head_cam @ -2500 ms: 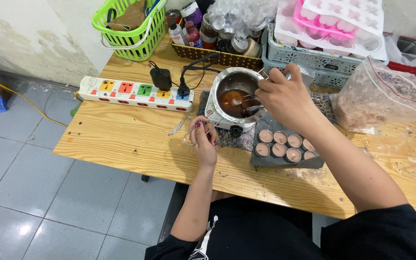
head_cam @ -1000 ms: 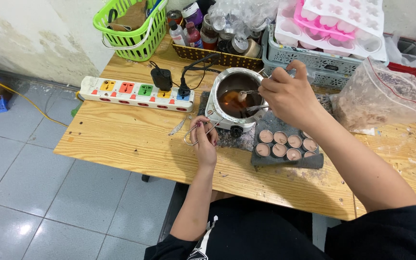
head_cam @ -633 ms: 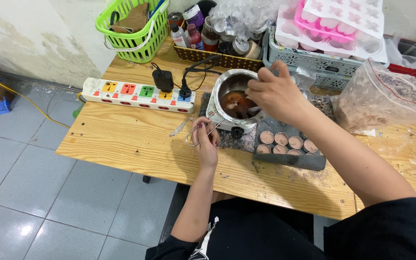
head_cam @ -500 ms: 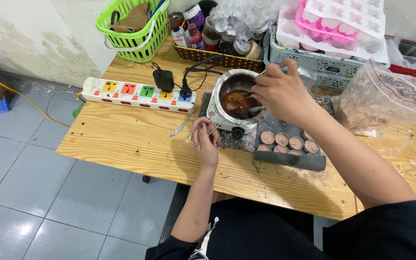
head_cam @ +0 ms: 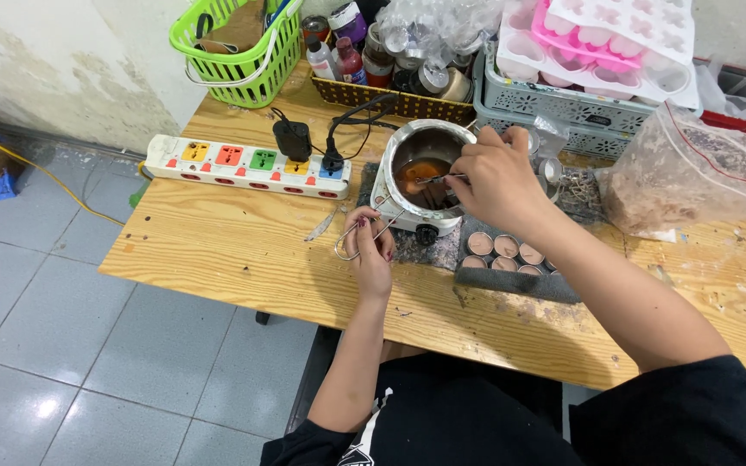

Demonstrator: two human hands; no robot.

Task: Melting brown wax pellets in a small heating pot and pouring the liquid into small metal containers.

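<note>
Right hand (head_cam: 496, 177) curled over the small steel pot (head_cam: 425, 160), pinching a thin metal stirrer (head_cam: 439, 179) dipped in brown liquid. Left hand (head_cam: 369, 250) resting on the wooden table (head_cam: 218, 250), closed around the pot's wire loop handle (head_cam: 357, 236). Pot seated on a white round heater (head_cam: 416, 223), beside a dark tray of round filled cups (head_cam: 504, 250). Multicoloured power strip (head_cam: 248, 166) to the left. Unchanged from half a second ago apart from slight camera drift.
</note>
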